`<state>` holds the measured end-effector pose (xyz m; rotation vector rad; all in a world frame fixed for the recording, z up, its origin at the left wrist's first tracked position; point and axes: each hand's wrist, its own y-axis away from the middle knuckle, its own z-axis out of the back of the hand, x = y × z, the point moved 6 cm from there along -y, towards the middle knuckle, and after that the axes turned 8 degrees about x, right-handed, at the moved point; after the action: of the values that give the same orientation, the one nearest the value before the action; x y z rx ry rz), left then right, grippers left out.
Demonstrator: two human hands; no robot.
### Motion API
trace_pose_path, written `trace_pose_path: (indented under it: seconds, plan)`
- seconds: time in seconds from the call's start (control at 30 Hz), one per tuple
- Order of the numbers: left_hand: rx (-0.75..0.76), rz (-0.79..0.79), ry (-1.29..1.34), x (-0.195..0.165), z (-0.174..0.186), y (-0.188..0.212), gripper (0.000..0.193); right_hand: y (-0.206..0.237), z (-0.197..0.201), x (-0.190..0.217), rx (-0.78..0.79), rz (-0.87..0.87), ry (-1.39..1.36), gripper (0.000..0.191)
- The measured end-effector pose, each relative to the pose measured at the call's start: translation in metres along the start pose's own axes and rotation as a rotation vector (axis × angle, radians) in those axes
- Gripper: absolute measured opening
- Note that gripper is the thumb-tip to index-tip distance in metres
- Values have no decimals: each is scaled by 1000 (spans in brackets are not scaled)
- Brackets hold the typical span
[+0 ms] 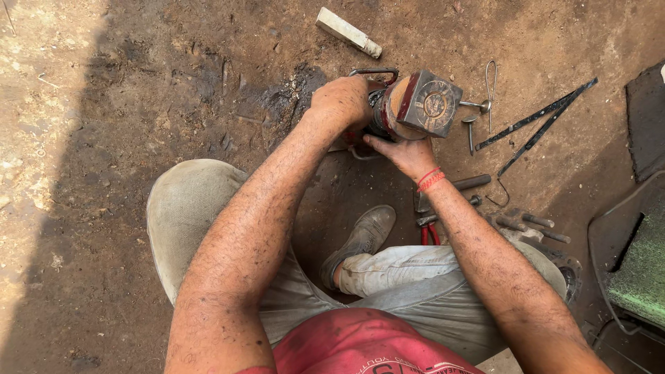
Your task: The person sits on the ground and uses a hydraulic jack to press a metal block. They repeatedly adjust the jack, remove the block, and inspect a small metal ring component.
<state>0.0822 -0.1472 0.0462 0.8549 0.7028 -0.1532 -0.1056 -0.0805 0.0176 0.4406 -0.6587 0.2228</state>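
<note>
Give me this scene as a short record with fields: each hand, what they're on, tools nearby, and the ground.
Left hand: closed over the rear of the part, grip shut
Right hand: pressed flat under the part's front, fingers open
Held part: grimy red cylindrical metal part with a square end plate, lying on its side
Wrist: red thread band on the right wrist
Nearby tools: red-handled pliers, dark metal bolts, thin black metal strips
Also: pale rectangular block
Ground: oil-stained bare dirt
</note>
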Motion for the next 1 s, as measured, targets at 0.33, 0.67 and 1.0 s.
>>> trace_pose_path:
  seconds: [0.33,0.67,1.0]
  plan:
    - [31,44,15,2,-3,-1,47,3,10,-8,151,-30,121,71]
    - [24,60,142,10,-10,-12,42,5,9,11,5,-51,-183,61]
    - [6,18,149,6,-11,-14,40,9,30,-4,151,7,241,59]
